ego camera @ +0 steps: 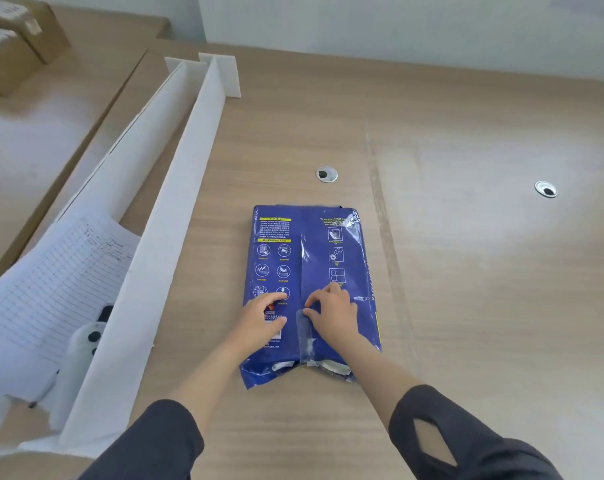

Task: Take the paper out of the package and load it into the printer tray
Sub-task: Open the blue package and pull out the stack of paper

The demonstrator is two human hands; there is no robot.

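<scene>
A blue paper package [311,258] lies flat on the wooden desk [466,271], seam side up, printed with white icons and yellow bars. A strip of clear tape [304,332] runs along the seam near its torn front end. My left hand [264,318] presses flat on the wrapper left of the seam. My right hand [333,311] rests right of the seam, thumb and fingers pinching at the tape's upper end. No printer or tray is in view.
A long white partition [176,216] stands along the desk's left side. Behind it lie a lined sheet [51,282] and a white controller [86,344]. Two cable grommets [326,174] [545,188] sit further back. Cardboard boxes [9,39] are at far left.
</scene>
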